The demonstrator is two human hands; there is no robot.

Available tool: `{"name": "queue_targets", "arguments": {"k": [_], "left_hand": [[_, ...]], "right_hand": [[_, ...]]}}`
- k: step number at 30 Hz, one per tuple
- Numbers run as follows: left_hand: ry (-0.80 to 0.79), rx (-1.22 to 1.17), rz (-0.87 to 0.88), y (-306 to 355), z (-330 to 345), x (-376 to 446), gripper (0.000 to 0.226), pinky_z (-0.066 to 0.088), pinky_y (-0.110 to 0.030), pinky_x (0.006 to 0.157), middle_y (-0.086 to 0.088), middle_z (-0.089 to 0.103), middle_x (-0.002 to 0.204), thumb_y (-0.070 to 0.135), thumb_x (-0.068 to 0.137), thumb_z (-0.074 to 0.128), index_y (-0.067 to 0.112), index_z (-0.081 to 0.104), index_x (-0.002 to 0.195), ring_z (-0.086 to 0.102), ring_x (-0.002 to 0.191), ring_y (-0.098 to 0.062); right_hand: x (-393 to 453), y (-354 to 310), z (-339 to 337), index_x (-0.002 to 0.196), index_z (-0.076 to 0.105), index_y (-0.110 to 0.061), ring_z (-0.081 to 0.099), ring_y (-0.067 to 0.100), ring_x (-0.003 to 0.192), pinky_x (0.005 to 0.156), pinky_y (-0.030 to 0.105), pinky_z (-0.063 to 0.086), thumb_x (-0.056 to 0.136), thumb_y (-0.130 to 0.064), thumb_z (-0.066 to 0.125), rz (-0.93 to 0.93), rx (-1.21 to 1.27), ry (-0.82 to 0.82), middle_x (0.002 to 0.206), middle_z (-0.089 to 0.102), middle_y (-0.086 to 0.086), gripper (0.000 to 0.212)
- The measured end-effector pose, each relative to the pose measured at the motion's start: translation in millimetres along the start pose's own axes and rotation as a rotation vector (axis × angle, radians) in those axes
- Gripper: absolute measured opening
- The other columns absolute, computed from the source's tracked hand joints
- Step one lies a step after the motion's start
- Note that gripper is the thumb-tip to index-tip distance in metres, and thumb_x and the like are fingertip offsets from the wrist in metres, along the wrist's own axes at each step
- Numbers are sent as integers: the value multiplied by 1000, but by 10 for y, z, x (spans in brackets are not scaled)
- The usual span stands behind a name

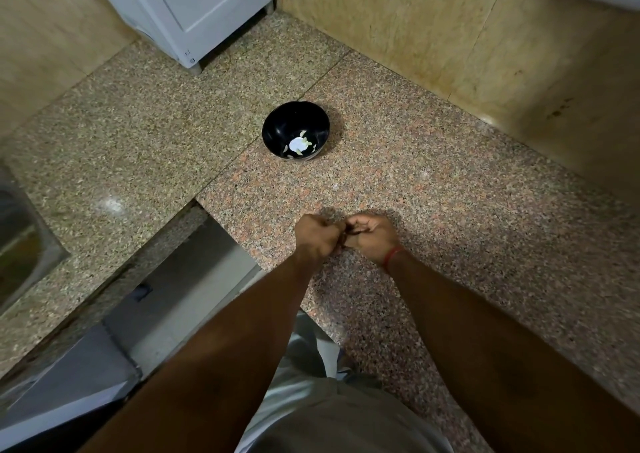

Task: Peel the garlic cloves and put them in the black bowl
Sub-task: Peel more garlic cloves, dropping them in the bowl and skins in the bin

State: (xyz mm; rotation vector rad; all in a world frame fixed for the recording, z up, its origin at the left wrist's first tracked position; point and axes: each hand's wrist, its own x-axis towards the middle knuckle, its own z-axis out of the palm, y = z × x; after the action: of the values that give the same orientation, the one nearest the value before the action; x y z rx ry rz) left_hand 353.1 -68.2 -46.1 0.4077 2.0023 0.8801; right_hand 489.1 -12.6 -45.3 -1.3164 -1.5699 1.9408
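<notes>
Dim warm overhead light, glare patch on the granite counter (110, 205), wide-angle bending at edges.

a white appliance (194, 9) stands on the speckled granite counter (138, 130), steel sink (20, 245) at left.

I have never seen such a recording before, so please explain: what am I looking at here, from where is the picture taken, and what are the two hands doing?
There is no machine here. A person wears a camera on the head, so the single picture looks forward and down along both forearms.

The left hand and the right hand meet over a speckled stone counter. Their fingers are curled together around something small, but it is hidden, so I cannot say for sure that it is a garlic clove.

Farther away on the counter stands the black bowl, apart from the hands. Inside it lie a few pale pieces, probably garlic. A white appliance stands at the back, and part of a metal sink shows at the left edge.
</notes>
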Motion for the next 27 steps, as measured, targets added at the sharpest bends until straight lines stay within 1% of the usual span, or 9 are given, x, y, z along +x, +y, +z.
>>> {"name": "queue_targets", "arguments": {"k": [2, 5, 8, 11, 16, 19, 22, 24, 27], "left_hand": [[-47, -22, 5, -17, -23, -4, 23, 49, -27, 43, -13, 70, 61, 18, 90, 80, -4, 73, 86, 63, 44, -19], [-152, -114, 15, -30, -92, -21, 15, 52, -29, 46, -23, 71, 70, 5, 95, 69, -9, 72, 92, 65, 50, -26], [-177, -164, 31, -37, -126, -58, 15, 54, -30, 48, -25, 70, 74, 0, 97, 61, -8, 70, 89, 67, 54, -29], [-179, -222, 16, -53, -152, -64, 15, 63, -37, 59, -22, 72, 77, -2, 97, 58, -8, 68, 89, 72, 63, -33], [-266, -279, 7, -70, -254, -51, 14, 65, -38, 68, -26, 73, 89, -3, 94, 68, -16, 69, 98, 73, 75, -36], [-252, -333, -4, -103, -301, -47, 15, 66, -39, 73, -30, 72, 96, -4, 93, 69, -16, 69, 102, 73, 78, -36], [-231, -371, 6, -130, -347, -89, 13, 63, -35, 63, -27, 71, 88, -4, 96, 65, -15, 67, 103, 71, 66, -28], [-227, -364, 16, -157, -384, -123, 9, 63, -34, 62, -22, 74, 84, -2, 97, 64, -8, 70, 100, 71, 66, -26], [-219, -362, 7, -200, -443, -162, 12, 65, -39, 69, -17, 75, 82, -4, 96, 65, 2, 73, 89, 73, 71, -28]], "right_hand": [[8, 30, -9, 101, 74, 1, 73, 22, 85, 75, 30, 63, 77, 14, 75, 3, 8, -3, 98, 77, 17, 27], [26, 68, -18, 100, 74, 2, 73, 26, 84, 79, 40, 64, 79, 14, 74, 0, 33, -11, 97, 77, 19, 24], [17, 83, -17, 98, 73, 3, 72, 22, 83, 80, 38, 63, 79, 11, 77, -4, 33, 4, 99, 76, 21, 21], [37, 107, -10, 96, 74, -1, 72, 21, 85, 81, 38, 63, 78, 11, 78, -6, 13, 28, 98, 76, 19, 21], [41, 92, 20, 97, 78, -9, 75, 25, 94, 86, 40, 63, 77, 6, 82, -7, -40, 67, 97, 79, 8, 26], [49, 83, 72, 100, 80, -15, 75, 14, 89, 86, 34, 62, 78, 1, 83, -24, -124, 107, 95, 79, -2, 27], [45, 36, 121, 104, 80, -16, 71, 5, 87, 87, 28, 61, 80, -5, 83, -157, -313, 171, 97, 75, -9, 27], [37, -6, 129, 106, 80, -16, 69, 9, 89, 86, 25, 58, 82, -6, 81, -267, -486, 187, 101, 73, -5, 26], [16, -49, 144, 111, 79, -17, 64, 12, 93, 92, 24, 54, 84, 0, 76, -306, -621, 149, 109, 71, 0, 32]]}}
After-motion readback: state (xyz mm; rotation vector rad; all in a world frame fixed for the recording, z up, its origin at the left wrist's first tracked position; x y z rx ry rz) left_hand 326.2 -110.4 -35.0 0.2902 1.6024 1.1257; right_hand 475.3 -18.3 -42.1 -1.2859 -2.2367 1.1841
